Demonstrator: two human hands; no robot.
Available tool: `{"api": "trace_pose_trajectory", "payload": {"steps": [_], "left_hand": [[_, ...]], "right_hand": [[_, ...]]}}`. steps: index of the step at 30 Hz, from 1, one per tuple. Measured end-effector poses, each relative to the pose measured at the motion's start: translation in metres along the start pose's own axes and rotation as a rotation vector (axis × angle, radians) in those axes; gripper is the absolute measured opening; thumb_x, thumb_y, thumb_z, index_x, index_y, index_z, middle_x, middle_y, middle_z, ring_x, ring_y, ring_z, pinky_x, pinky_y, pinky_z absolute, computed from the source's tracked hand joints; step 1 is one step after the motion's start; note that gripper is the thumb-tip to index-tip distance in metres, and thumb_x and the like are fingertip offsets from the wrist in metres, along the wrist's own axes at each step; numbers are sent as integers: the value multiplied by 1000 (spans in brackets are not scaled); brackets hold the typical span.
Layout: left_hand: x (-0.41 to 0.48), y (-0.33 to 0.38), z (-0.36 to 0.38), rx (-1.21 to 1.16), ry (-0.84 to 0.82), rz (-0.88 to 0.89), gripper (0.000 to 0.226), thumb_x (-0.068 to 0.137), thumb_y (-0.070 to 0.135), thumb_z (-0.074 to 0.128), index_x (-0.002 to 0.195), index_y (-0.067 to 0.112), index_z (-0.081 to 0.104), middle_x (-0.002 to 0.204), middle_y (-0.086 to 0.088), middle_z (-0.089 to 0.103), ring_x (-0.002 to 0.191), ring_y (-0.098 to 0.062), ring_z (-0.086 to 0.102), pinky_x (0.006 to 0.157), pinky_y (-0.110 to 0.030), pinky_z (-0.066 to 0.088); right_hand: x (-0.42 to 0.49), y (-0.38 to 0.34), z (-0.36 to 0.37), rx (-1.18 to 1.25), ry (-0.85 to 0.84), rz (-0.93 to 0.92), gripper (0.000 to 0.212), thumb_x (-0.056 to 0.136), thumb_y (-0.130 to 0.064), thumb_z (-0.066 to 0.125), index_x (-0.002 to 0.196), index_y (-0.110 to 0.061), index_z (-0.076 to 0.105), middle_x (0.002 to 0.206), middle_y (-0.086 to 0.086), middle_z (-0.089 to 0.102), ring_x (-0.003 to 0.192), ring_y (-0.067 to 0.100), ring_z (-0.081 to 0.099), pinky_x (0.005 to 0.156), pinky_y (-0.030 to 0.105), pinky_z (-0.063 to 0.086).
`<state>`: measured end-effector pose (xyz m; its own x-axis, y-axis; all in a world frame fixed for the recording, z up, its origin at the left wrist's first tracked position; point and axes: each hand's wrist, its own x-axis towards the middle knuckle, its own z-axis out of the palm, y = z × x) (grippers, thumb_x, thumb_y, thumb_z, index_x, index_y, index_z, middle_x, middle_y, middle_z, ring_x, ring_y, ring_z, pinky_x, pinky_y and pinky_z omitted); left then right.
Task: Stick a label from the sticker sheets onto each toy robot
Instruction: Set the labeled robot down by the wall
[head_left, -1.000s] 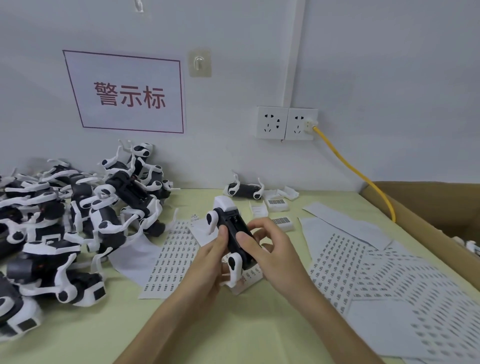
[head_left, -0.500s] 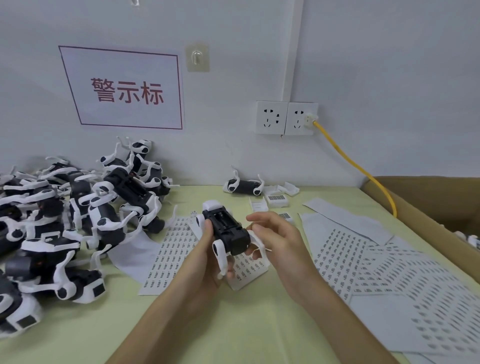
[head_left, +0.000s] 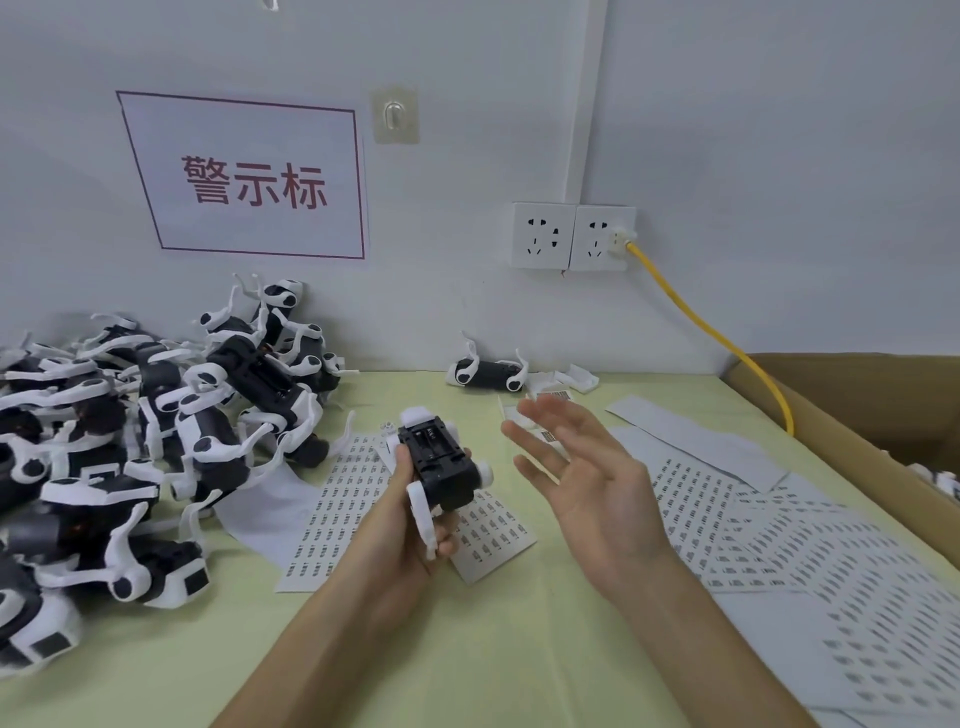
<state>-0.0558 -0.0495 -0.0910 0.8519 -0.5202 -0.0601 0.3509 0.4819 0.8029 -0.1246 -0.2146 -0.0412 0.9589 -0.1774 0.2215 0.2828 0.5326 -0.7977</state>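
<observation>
The left hand grasps a boxy black plastic toy robot with smooth white curved legs, belly up above a printed sticker sheet. The right hand hovers beside it, fingers spread, empty.

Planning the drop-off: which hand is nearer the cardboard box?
Right. The right hand hovers open left of the box; the left hand, holding a toy robot, is farther left.
</observation>
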Motion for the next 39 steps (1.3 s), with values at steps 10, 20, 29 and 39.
{"api": "trace_pose_trajectory", "payload": {"steps": [10, 20, 29, 39], "left_hand": [[-13, -9, 14, 360, 113, 150, 51, 90, 59, 55, 98, 17, 81, 71, -10, 72, 59, -23, 66, 52, -28, 47], [-11, -16, 10, 938, 287, 441, 60, 95, 65, 42, 56, 26, 64, 50, 2, 61, 47, -7, 51, 50, -21, 38], [-3, -25, 5, 1123, 296, 406, 52, 107, 36, 49, 61, 16, 62, 57, 6, 66, 49, -4, 54, 60, -34, 47], [-3, -24, 9, 1402, 183, 369, 49, 106, 47, 43, 69, 16, 50, 65, 1, 58, 63, -15, 53, 61, -26, 41]], "right_hand": [[-12, 34, 12, -876, -54, -77, 46, 73, -48, 77, 116, -47, 60, 112, -29, 64, 103, -1, 65, 80, 13, 50], [2, 19, 3, -1067, 21, 52, 33, 68, -52, 72, 98, -42, 64, 88, -25, 68, 76, 0, 68, 62, 11, 50], [96, 19, -21, -1157, 76, -106, 43, 80, -18, 82, 119, -27, 68, 99, -15, 66, 89, 4, 64, 73, 5, 44], [235, 16, -43, -1749, -116, -572, 57, 87, -6, 69, 142, -13, 57, 134, 7, 60, 135, 32, 42, 107, 44, 41]]}}
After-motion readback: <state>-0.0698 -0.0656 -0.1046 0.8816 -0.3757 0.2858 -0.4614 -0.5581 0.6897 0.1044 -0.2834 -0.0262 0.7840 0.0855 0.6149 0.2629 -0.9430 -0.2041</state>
